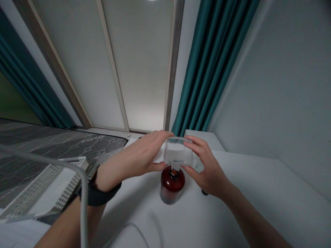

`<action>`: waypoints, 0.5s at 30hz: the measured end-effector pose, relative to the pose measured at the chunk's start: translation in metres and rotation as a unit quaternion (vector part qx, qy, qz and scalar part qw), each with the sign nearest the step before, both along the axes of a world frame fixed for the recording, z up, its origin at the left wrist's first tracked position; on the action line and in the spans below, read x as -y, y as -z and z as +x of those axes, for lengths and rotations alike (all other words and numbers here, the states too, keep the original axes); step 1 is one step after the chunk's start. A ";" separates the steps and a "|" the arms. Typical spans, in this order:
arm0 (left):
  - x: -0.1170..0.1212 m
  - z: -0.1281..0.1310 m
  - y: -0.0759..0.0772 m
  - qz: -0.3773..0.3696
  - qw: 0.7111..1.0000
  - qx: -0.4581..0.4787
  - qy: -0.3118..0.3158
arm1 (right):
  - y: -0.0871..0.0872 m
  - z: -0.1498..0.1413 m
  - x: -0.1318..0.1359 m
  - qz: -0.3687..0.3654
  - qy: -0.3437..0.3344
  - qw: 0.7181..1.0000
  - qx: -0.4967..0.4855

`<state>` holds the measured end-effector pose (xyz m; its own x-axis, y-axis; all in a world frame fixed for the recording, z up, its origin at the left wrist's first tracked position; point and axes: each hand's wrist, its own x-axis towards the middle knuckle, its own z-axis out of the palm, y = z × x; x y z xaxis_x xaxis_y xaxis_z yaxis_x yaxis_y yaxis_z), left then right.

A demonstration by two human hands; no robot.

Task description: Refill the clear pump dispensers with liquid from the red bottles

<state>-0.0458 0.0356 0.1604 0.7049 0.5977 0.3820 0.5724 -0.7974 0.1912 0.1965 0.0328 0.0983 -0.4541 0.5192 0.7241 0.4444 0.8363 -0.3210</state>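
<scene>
Both hands grip a clear bottle (178,151) held upside down, its threaded neck pointing downward. My left hand (147,151) has its fingers along the left side and top, with the thumb at the lower edge. On the other side, my right hand (204,163) holds it between fingers above and thumb below. Directly beneath stands a dark red, glossy bottle (172,186), upright on the white table (212,220). The clear neck meets or overlaps the red bottle's mouth; whether they touch I cannot tell. A small black object (204,193) shows partly under my right hand.
A white perforated basket (69,172) stands at the left. In front of it a grey cable (84,193) arches, and another loop lies near the table's front. A white box-like piece (204,137) borders the far edge. Beyond are teal curtains (207,69) and sliding doors (139,69).
</scene>
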 end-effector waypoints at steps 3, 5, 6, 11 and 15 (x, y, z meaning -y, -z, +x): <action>0.000 0.000 0.000 0.003 1.000 0.004 0.005 | -0.001 0.000 0.001 0.000 0.001 1.000 0.001; 0.000 0.000 -0.001 0.004 1.000 0.006 0.009 | -0.002 -0.001 0.001 0.001 0.004 1.000 0.000; 0.000 0.000 -0.001 0.004 1.000 0.007 0.010 | -0.002 -0.001 0.002 0.001 0.005 1.000 0.000; 0.001 0.001 -0.003 0.002 1.000 0.010 0.008 | -0.002 -0.002 0.002 0.007 0.005 1.000 -0.005; 0.002 0.001 -0.003 0.002 1.000 0.012 0.008 | -0.003 -0.001 0.002 0.010 0.006 1.000 -0.003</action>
